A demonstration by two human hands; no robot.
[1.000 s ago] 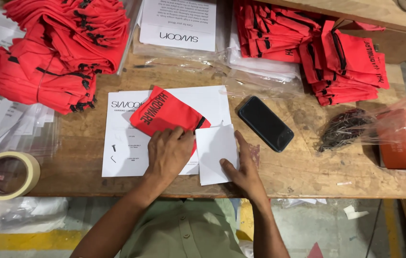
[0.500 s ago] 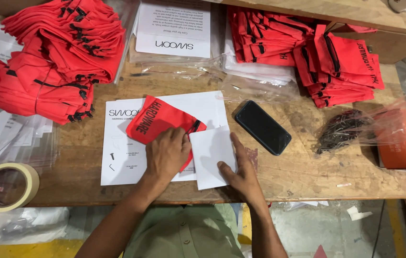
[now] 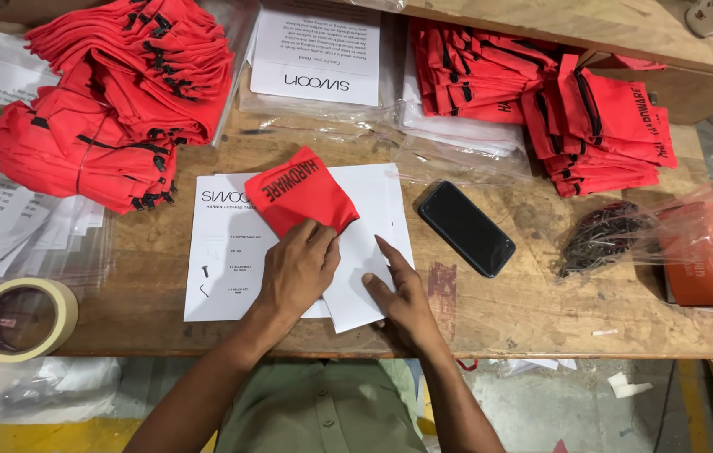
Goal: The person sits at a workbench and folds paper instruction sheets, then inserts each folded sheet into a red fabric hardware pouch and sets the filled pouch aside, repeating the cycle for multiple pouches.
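A small red cloth pouch [image 3: 298,199] with black lettering lies on a white printed sheet [image 3: 220,252] at the middle of the wooden workbench [image 3: 541,310]. My left hand [image 3: 296,270] rests on the pouch's near end, fingers pinching its edge. My right hand [image 3: 402,292] presses flat on a smaller folded white paper [image 3: 356,277] that lies beside the pouch and partly under it. Whether the paper's far end is inside the pouch is hidden by my left hand.
Heaps of red pouches lie at the back left [image 3: 113,101] and back right [image 3: 557,109]. A stack of printed sheets in plastic [image 3: 316,59] sits behind. A black phone [image 3: 466,228], a bag of dark screws [image 3: 604,239], an orange box [image 3: 708,256] and a tape roll [image 3: 23,319] are nearby.
The pouch and both hands have shifted slightly together; my left hand has slid up over the pouch's near end, and the folded paper sits closer against the pouch.
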